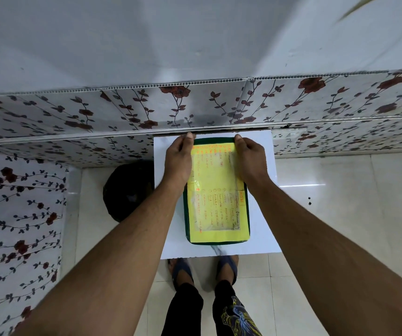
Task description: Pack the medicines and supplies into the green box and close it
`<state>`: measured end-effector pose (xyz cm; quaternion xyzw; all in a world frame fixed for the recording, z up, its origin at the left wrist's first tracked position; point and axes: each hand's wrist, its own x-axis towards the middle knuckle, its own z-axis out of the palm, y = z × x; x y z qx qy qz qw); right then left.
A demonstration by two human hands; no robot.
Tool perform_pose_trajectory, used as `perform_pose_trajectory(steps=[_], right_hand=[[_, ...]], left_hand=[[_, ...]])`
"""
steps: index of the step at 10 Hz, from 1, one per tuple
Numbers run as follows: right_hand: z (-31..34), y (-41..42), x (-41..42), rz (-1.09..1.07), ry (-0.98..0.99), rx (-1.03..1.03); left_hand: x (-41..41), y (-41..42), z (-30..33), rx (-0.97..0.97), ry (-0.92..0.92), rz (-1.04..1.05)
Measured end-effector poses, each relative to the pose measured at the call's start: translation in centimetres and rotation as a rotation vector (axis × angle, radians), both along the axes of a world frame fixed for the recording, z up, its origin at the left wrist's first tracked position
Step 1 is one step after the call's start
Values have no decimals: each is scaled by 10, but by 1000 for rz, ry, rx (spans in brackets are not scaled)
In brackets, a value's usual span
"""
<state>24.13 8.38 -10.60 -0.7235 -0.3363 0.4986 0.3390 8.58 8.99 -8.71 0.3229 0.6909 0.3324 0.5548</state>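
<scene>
Green box (217,243): lies flat in the middle of the white worktop (260,226), lid down; its long axis runs from 12 o'clock to 6 o'clock, away from the person toward the wall.
Lid face: covered by a yellow sheet (215,190) under clear film, with handwritten lines in orange and dark ink; the writing runs along the long axis, so it reads sideways from here.
Left hand (179,162): on the box's edge at 10 o'clock, fingers curled over the far left corner and closed on the lid edge.
Right hand (249,161): on the edge at 2 o'clock, mirror of the left, fingers wrapped round the far right corner and pressed to the lid.
Worktop: small white slab, far edge up against the floral wall panel (122,112) at 12 o'clock.
Dark round object (128,190): on the floor at 9 o'clock of the worktop, partly hidden under it; cannot tell what it is.
Feet (203,270): in sandals on the tiled floor at 6 o'clock, just below the worktop's near edge.
</scene>
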Motion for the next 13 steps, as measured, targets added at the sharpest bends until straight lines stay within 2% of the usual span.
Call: perform_pose_trajectory(steps=[1,2,3,4,5,8,12,13], right_hand=[[13,-24,18,47,-21,9],[22,-57,34,134,-56,-95],[41,-108,42,403,70,-370],[47,-126,34,512,57,-416],[46,-130,27,503,-66,-376],[42,-131,25,467,-132,-372],[45,-133,25,495,-147,-364],[62,-135,30,480,-236,-327]], left_hand=[[-16,-18,15,11,71,2],[-33,-47,14,-44,103,-41],[-46,-104,14,-273,102,-290],[-45,-125,18,-347,121,-431],[-38,-129,22,-324,165,-434],[-30,-129,21,-328,228,-376],[-27,-132,23,-321,137,-343],[-31,-140,36,-315,204,-305]])
